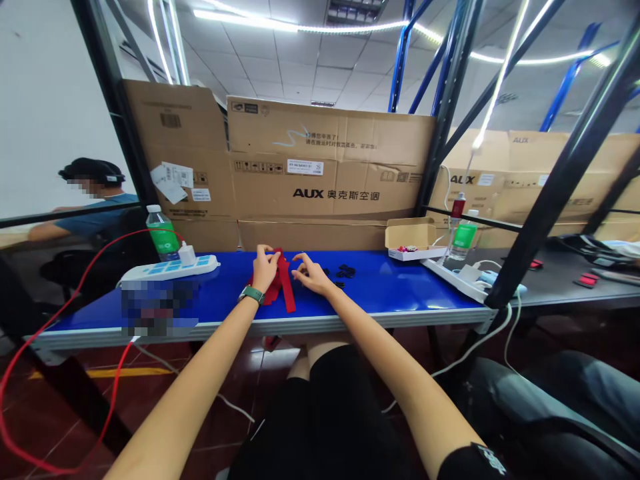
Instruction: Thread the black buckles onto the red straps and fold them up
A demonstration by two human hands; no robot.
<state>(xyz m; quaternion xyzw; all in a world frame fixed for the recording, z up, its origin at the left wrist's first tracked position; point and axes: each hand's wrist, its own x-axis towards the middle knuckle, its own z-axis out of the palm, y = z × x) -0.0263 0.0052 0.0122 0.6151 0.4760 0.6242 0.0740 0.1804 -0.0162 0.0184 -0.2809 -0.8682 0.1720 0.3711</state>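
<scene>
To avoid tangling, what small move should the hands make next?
Probably the right hand should pinch the hanging end of the red fabric strap, because the left hand already grips its upper part and the right hand seems free beside it.

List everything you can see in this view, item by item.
red fabric strap: one, red, on the blue table under the hands
black pieces: several, black, on the table right of the strap
power strips: two, white, at both table ends
water bottles: two, green-labelled, near the strips
open carton: one, tan, at the table's rear right
cardboard boxes: several, brown, behind the table
co-worker: one, blue shirt, seated far left
left hand: one, on the strap, green-strapped watch
right hand: one, beside the strap
</scene>
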